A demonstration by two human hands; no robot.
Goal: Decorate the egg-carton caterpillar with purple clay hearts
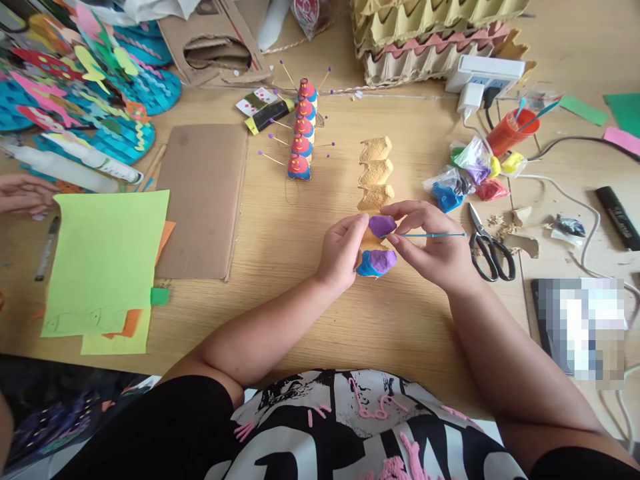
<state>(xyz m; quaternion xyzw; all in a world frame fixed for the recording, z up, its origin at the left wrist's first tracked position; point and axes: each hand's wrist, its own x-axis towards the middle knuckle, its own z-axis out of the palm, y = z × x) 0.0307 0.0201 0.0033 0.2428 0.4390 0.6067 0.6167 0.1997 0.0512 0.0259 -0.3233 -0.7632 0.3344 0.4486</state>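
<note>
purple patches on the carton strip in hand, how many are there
2: one purple patch between the left hand and right hand, another at the near end of the carton strip, beside blue. More may be hidden.

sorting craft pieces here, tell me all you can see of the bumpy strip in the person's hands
The bumpy strip looks like tan egg-carton pulp. Its humps run away from the person: the far three bare, the next with a purple patch, the nearest blue and purple, perhaps clay. The left hand grips its left edge; the right hand, holding a thin blue stick, is at its right. It is over the wooden table.
</note>
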